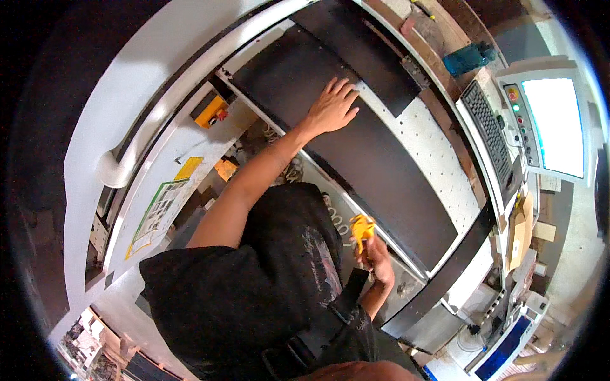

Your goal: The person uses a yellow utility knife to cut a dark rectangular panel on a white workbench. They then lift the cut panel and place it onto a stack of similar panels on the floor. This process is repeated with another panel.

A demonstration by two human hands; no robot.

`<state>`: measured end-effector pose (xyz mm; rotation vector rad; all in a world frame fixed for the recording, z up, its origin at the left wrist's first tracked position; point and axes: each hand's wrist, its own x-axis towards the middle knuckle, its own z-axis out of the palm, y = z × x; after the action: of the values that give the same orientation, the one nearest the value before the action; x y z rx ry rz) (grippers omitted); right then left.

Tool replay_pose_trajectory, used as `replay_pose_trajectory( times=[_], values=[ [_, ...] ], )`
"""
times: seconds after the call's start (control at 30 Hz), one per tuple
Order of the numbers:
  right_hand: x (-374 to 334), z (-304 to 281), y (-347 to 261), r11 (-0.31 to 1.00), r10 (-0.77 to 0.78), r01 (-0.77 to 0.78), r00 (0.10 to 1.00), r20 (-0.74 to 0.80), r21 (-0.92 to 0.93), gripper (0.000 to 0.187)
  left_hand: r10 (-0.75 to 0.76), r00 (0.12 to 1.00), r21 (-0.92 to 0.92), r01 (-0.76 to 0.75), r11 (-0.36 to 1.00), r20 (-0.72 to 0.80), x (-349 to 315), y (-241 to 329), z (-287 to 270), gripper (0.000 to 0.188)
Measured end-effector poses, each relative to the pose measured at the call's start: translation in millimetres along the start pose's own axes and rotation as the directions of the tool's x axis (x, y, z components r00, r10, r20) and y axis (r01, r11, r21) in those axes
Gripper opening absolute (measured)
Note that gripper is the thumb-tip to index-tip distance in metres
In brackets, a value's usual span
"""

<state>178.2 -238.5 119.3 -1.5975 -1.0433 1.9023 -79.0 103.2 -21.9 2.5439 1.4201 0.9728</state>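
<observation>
My left hand (332, 106) lies flat with fingers spread on a large dark sheet (387, 178), close to its far long edge. The sheet rests on a white table dotted with small holes (438, 152). Down by the table's near edge, my right hand (376, 259) is closed around a yellow air blow gun (362, 230), held up beside my body. Its lower part is hidden by my fingers. A pale coiled hose (335, 217) hangs just left of the gun; where it joins is not visible. Beyond my left hand lies another dark sheet (362, 47).
A white machine beam (136, 108) carries a yellow box with a red button (211, 113). On the right stand a keyboard (486, 130), a lit screen with control buttons (556, 124) and a teal bottle (467, 59). A dark strip (438, 289) runs along the table's right end.
</observation>
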Motion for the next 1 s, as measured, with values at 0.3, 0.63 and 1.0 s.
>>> replay_pose_trajectory(
  times=[0.3, 0.63, 1.0],
  values=[
    [31, -25, 0, 0.992, -0.125, 0.128, 0.986, -0.110, 0.014, 0.055, -0.079, 0.996, 0.013, 0.079, 0.997, -0.029, -1, 6, -13, 0.021],
    [15, -81, 62, 0.969, -0.102, 0.152, 0.964, -0.245, 0.194, 0.053, -0.162, 0.983, 0.026, 0.165, 0.986, -0.088, -6, 8, -24, 0.011],
    [-4, -116, 89, 0.999, -0.035, 0.038, 0.994, -0.105, 0.030, 0.052, -0.134, 0.990, 0.084, 0.131, 0.988, 0.033, -42, 83, -20, 0.049]
  ],
)
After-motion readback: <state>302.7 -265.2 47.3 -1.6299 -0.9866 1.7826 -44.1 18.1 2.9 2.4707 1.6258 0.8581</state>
